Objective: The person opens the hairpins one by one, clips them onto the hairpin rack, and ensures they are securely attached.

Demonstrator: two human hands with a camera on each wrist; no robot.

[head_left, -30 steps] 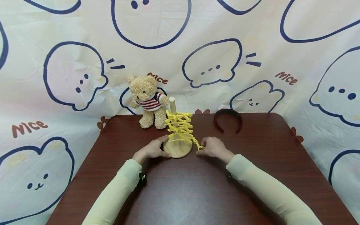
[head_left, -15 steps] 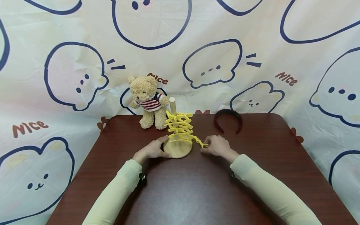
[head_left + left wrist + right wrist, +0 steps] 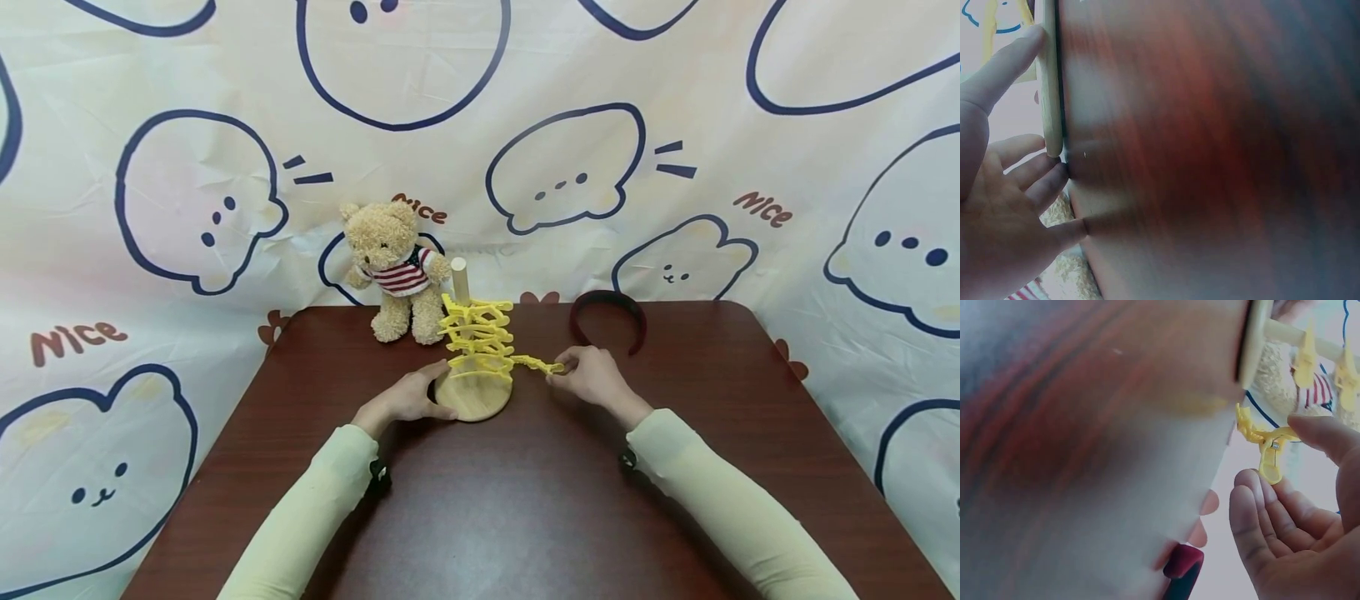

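A round wooden base [image 3: 475, 404] with an upright wooden post [image 3: 460, 282] stands mid-table, with tiers of yellow plastic clips [image 3: 480, 337] stacked around the post. My left hand [image 3: 408, 396] grips the base's left edge. Its thumb [image 3: 1019, 53] lies on the disc and the fingers spread along the rim in the left wrist view. From the lowest tier a yellow row of clips [image 3: 534, 363] reaches out to the right. At its outer end, my right hand [image 3: 596, 377] pinches a yellow spring clip [image 3: 1270, 465] by its two handles, between thumb and fingers.
A teddy bear [image 3: 390, 271] in a striped shirt stands behind the base on the left. At the back right lies a dark red headband [image 3: 576, 315], just beyond my right hand. The brown table [image 3: 480, 517] ends at a printed backdrop [image 3: 555, 75].
My right hand has moved right and away from me with the clip, and the yellow row has swung from slanting toward me to nearly level. The left hand and base have stayed put.
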